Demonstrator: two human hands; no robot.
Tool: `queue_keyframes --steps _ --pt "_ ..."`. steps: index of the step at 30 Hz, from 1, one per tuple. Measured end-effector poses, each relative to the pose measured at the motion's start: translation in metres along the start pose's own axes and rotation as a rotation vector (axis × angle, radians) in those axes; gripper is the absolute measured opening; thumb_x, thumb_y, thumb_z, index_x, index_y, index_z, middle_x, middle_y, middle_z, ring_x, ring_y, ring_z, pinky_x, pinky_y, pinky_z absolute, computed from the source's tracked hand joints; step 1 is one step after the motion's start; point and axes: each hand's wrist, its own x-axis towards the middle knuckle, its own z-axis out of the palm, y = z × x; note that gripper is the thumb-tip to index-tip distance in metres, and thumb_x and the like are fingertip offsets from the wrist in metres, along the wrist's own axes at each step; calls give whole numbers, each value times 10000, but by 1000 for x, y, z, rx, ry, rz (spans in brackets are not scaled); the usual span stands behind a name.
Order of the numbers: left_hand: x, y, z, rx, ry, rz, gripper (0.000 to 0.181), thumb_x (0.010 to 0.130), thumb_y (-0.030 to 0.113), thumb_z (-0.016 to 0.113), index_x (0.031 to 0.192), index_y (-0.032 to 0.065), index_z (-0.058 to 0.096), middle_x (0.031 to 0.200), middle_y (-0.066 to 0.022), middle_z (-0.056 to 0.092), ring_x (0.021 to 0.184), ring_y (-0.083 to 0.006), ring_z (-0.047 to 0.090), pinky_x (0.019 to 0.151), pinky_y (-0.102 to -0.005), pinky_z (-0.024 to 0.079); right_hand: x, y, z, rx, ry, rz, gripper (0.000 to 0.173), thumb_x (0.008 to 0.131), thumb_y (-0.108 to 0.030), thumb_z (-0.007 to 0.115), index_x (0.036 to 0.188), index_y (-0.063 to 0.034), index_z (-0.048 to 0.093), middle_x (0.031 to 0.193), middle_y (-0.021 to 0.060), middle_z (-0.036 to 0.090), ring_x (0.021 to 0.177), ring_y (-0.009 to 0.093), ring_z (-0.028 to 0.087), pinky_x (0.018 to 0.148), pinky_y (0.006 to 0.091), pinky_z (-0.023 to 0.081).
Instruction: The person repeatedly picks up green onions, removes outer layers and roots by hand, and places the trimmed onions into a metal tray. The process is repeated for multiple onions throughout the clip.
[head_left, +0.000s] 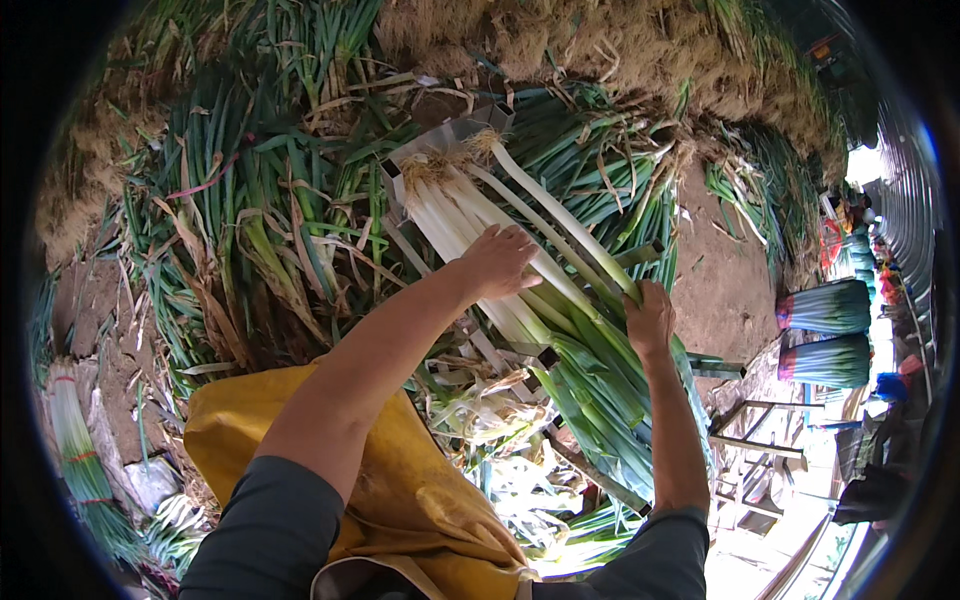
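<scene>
A bundle of large green onions (442, 217) lies slantwise in a metal frame (439, 139), its roots against the upper end plate and its green leaves (600, 390) towards me. My left hand (501, 261) rests over the white stalks, thumb apart from the fingers; nothing looks lifted in it. My right hand (649, 319) is closed around one green onion (559, 202) at the right of the bundle, where white turns to green. The rooted end of that stalk reaches the upper right of the frame. Part of the grip is hidden behind the fingers.
Heaped green onions (225, 172) crowd the left, and more (592, 161) lie behind the frame. Piled roots (600, 45) line the far side. A yellow apron (405, 465) covers my lap. Peeled skins (517, 480) lie below. Tied bundles (825, 360) stand right; another (79, 450) lies left.
</scene>
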Motion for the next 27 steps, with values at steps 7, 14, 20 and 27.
queue_keyframes --steps 7,14,20,27 --pt "-23 -6 15 -104 76 17 365 1041 369 618 1301 113 638 1300 -94 586 1353 -287 521 1249 -558 272 6 16 30 -44 -9 -115 272 877 -85 750 1036 -41 535 960 208 626 919 473 627 765 565 497" --pt "-26 -2 21 -140 204 -17 297 969 280 714 1194 94 657 1462 -100 522 1389 -285 501 1286 -526 246 8 31 61 -3 -143 -15 293 931 -188 726 1077 -48 514 985 232 685 930 488 660 762 585 503" --pt "-11 -1 20 -10 235 41 331 986 269 689 1177 9 618 1558 -140 464 1511 -322 392 1297 -488 263 12 42 67 138 -268 140 320 927 -180 727 1171 -42 574 1071 245 717 1004 501 660 816 572 515" --pt "5 -7 31 -95 129 -53 372 1063 343 582 1210 2 567 1368 -170 571 1468 -328 437 1295 -461 282 15 50 83 216 -329 153 414 895 -212 786 1268 -60 691 1095 219 748 1048 427 706 883 498 545"
